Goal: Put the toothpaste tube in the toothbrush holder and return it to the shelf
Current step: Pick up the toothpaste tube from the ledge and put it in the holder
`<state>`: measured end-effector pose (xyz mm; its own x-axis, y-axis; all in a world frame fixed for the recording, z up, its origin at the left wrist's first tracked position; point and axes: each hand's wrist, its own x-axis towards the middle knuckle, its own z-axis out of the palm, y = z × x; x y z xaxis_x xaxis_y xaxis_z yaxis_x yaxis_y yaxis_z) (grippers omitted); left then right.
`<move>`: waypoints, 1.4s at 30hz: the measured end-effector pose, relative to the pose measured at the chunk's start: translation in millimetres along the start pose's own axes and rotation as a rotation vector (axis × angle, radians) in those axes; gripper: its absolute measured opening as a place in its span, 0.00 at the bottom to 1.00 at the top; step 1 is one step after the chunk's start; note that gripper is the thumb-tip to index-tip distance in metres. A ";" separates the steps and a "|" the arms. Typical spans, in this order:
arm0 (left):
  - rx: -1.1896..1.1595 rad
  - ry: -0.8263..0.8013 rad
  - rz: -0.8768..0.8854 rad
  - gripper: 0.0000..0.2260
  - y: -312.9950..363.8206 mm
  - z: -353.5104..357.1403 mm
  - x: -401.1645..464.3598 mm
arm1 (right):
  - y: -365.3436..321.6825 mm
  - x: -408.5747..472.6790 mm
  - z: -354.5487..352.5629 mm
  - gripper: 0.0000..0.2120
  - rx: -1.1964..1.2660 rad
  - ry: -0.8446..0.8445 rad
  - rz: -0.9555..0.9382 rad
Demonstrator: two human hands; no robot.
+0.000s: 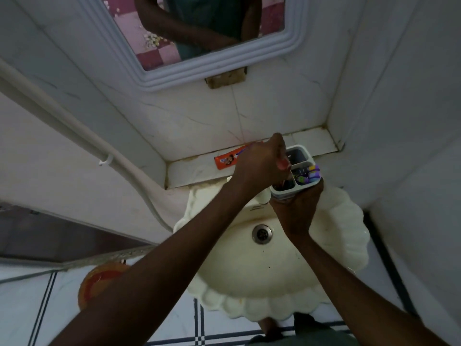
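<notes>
The orange toothpaste tube [225, 159] lies flat on the tiled shelf [314, 141] behind the sink, its right end hidden by my left hand [259, 163]. That hand is closed around a thin red-ended item [283, 165] that pokes down into the front compartment of the toothbrush holder [298, 152]; I cannot tell what the item is. The holder is white, divided into compartments, with purple brushes [311, 173] in the right one. My right hand [296, 208] grips the holder from below and holds it above the sink's back rim.
A cream scalloped sink [344, 233] with a metal drain [261, 233] sits below my hands. A white-framed mirror [159, 78] hangs above the shelf. White tiled walls close in on both sides, and a pipe [74, 131] runs down the left wall.
</notes>
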<state>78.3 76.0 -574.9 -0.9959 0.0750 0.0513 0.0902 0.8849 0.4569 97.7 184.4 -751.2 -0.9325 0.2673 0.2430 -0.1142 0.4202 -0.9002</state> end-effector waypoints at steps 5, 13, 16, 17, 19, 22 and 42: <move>0.365 0.018 0.019 0.07 -11.5 -6.2 -0.1 | -0.1 -1.8 1.5 0.58 0.040 0.001 0.004; 0.171 -0.049 0.045 0.07 -18.5 -17.7 14.0 | 0.3 -0.1 5.0 0.58 0.034 0.063 0.031; 0.077 0.012 -0.052 0.08 -39.9 -27.6 30.7 | 3.6 -0.1 5.1 0.59 0.095 0.054 0.081; 0.057 0.026 -0.103 0.09 -53.1 -29.8 37.6 | 4.9 -0.5 4.6 0.59 0.097 0.046 0.092; 0.043 0.030 -0.208 0.12 -86.7 -26.7 49.7 | 5.9 -1.4 3.9 0.61 0.071 0.029 0.098; 0.105 -0.086 -0.316 0.14 -136.4 -2.6 60.5 | 8.1 -2.3 4.8 0.61 0.038 0.022 0.100; 0.315 -0.063 -0.324 0.21 -164.7 77.0 73.8 | 11.3 0.7 7.6 0.58 0.097 0.004 0.078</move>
<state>-10.9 -28.8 -714.7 -0.9718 -0.2095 -0.1083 -0.2241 0.9634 0.1472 93.2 182.7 -764.0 -0.9383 0.2997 0.1726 -0.0746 0.3120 -0.9471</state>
